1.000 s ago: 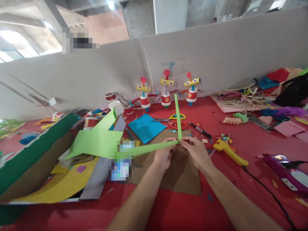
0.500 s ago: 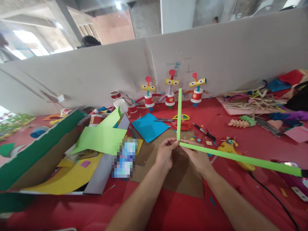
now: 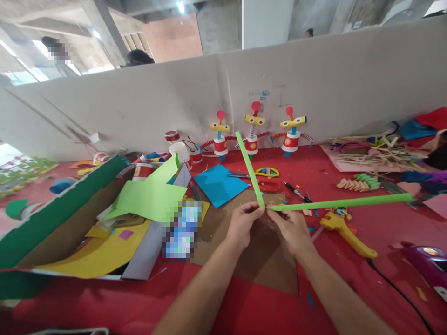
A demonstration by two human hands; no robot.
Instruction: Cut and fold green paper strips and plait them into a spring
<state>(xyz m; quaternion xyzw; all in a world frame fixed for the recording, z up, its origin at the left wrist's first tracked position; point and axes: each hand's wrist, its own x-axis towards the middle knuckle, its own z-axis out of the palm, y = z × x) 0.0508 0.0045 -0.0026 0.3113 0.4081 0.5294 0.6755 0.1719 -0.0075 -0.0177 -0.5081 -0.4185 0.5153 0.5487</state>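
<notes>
Two long, narrow light-green paper strips meet at a corner between my hands, above a brown cardboard sheet (image 3: 223, 242). One green strip (image 3: 249, 167) points up and away, leaning left; the other green strip (image 3: 335, 204) stretches out to the right, nearly level. My left hand (image 3: 242, 223) pinches the corner between thumb and fingers. From the other side my right hand (image 3: 288, 228) is closed on the same corner, at the near end of the right-hand strip. Fingertips hide how the ends overlap.
Behind are scissors (image 3: 267, 172), a blue paper square (image 3: 220, 185) and several paper-cup robot figures (image 3: 220, 145). A yellow glue gun (image 3: 349, 235) with a cord lies right. To the left stands a green-sided box (image 3: 63, 209) of coloured paper, beside a blurred-out phone-like object (image 3: 183, 230).
The upright strip has tipped to the left, and the right-hand strip has swung upward from a downward slope to nearly level. Both hands still pinch the corner. The view has shifted slightly.
</notes>
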